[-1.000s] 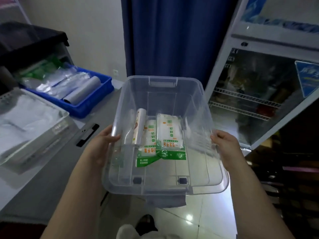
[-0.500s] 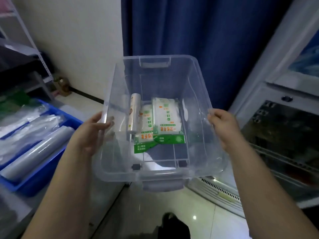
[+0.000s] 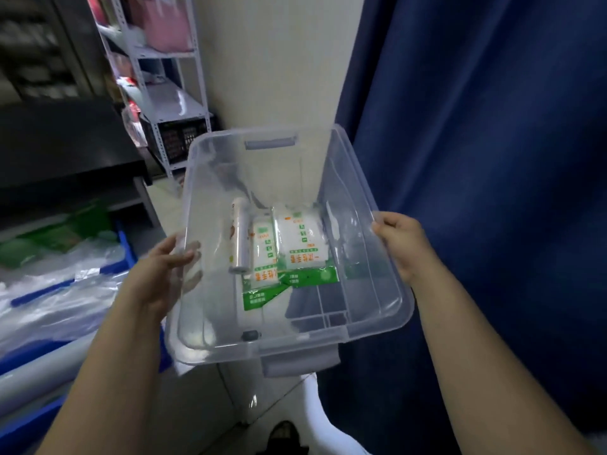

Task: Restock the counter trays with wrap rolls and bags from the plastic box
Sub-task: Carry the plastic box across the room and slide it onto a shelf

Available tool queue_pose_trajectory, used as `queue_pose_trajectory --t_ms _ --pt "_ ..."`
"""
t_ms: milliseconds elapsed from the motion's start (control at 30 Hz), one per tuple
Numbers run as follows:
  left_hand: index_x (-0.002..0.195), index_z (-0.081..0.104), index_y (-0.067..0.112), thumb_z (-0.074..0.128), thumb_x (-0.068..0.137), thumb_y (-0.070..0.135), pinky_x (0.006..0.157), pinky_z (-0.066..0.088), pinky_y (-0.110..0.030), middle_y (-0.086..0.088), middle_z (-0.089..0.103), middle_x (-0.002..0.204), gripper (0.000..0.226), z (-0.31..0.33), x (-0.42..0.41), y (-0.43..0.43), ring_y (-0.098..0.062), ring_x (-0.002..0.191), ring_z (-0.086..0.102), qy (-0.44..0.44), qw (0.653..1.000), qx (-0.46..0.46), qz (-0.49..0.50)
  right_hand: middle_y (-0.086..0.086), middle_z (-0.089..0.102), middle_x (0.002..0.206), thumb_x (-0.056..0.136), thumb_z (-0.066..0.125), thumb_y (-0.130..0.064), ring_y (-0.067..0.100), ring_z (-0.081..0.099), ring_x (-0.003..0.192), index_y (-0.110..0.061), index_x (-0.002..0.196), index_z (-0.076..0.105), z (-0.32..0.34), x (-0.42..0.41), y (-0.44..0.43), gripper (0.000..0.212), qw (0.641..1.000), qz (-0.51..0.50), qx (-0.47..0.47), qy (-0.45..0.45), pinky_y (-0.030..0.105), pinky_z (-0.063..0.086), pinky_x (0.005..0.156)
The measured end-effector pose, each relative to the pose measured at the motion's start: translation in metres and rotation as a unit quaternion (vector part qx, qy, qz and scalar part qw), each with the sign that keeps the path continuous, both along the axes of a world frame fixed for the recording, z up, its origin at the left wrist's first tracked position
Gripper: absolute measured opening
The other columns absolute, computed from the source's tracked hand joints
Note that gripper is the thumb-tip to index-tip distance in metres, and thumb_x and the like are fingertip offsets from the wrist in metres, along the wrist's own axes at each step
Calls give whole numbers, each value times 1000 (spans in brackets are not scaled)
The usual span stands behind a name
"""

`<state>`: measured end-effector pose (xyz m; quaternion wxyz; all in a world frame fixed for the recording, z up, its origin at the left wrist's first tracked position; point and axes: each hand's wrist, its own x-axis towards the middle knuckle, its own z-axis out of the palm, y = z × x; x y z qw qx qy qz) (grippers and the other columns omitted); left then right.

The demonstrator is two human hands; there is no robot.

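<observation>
A dark blue curtain (image 3: 492,159) fills the right side, next to a cream wall. In front of it the clear plastic box (image 3: 389,292) is held in the air between both hands, tilted slightly down to the left, above the floor and just to the right of the tabletop. At the left edge a blue tray (image 3: 126,247) on the tabletop holds crumpled clear plastic and a long grey roll (image 3: 42,372). A white metal shelf rack (image 3: 170,93) stands further back. The left hand (image 3: 161,270) clasps the box's left wall, its fingers showing through the plastic. The right hand (image 3: 399,241) grips the right rim, with its fingers curled over it. Inside the box, two green-and-white packs of bags (image 3: 300,241) lie side by side, overlapping. A slim wrap roll (image 3: 239,238) lies just to their left, touching the nearer pack.
</observation>
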<state>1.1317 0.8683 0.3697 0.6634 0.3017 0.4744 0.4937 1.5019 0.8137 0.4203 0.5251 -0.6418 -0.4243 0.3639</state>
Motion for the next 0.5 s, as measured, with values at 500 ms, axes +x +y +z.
queue_pose_trajectory --t_ms 500 --pt "116 57 32 47 89 -6 73 51 -32 12 75 86 48 -2 28 205 -4 83 69 -14 996 -27 87 7 73 85 95 42 0 18 68 76 2 107 65 -30 25 297 26 971 133 -31 196 21 55 59"
